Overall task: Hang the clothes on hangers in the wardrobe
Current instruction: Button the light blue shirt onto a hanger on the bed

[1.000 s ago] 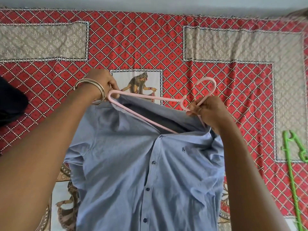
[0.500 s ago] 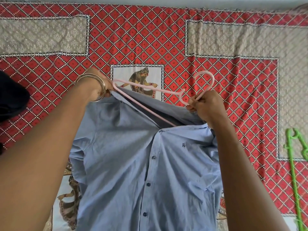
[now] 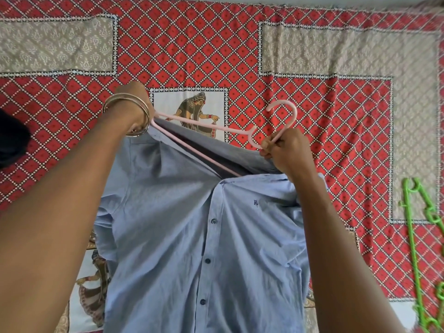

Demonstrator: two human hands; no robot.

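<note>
A light blue button-up shirt [image 3: 192, 236] lies front up on the bed, collar towards the far side. A pink plastic hanger [image 3: 216, 127] sits partly inside the open collar, its hook sticking out at the right. My right hand [image 3: 286, 150] grips the hanger at the base of the hook, by the shirt's right shoulder. My left hand [image 3: 134, 102], with bangles on the wrist, is at the shirt's left shoulder where the hanger's left end is; its fingers are hidden behind the wrist. The hanger's right arm is hidden under the cloth.
A red, patterned bedspread [image 3: 312, 104] covers the bed. A green hanger [image 3: 418, 236] lies at the right edge. A dark piece of clothing [image 3: 12, 140] shows at the left edge. A pale wall runs along the top.
The hanger's left end has slid further into the shirt's left shoulder. Both hands keep their places at the collar, and the shirt's shoulders are spread a little wider.
</note>
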